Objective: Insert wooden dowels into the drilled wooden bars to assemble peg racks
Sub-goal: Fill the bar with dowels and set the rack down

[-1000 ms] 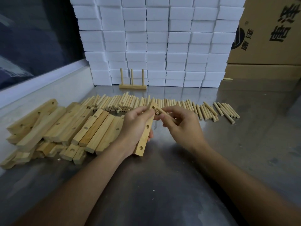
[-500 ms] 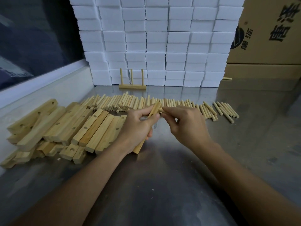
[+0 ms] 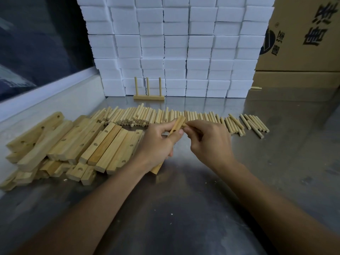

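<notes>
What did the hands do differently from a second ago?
The left hand turned the bar so its hole side now mostly faces away, top end raised toward the dowel row. The right hand brought its dowel up against the bar's top end. Both grips held. The bar pile, finished rack and white boxes stayed put.

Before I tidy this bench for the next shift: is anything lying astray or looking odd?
One stray dowel lies alone at the far right by the cardboard boxes, apart from the dowel row. The bar pile at left is jumbled, some bars tilted. Small pale specks dot the metal table. Nothing looks damaged.
</notes>
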